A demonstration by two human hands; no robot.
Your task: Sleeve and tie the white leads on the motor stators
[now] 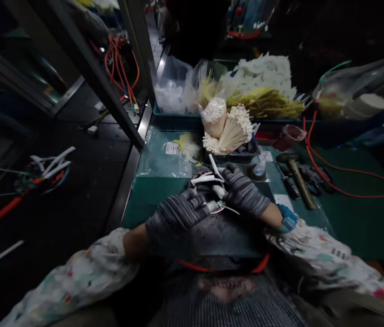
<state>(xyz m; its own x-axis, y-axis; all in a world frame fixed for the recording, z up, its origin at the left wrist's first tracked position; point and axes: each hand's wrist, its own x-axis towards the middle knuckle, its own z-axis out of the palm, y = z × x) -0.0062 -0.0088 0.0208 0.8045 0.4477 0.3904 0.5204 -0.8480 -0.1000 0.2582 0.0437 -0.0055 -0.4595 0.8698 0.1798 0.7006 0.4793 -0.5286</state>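
A round wound part (216,208), like a motor stator with wires, lies on the work surface between my hands. White sleeves (203,180) stick up and across from it. My left hand (177,211), in a grey striped glove, is closed at the part's near left side. My right hand (246,190), gloved alike, curls over its right side, its fingers at a thick white sleeve (219,191). Their exact grip is partly hidden. A thin white wire (232,210) points out to the right below my right hand.
Behind stands a dark tray (236,157) bearing bundles of white-tipped sticks (234,129). A hammer (301,181) and a screwdriver (290,185) lie right, near a red cable (328,175). A metal post (93,77) rises left. Another wound part (51,175) sits far left.
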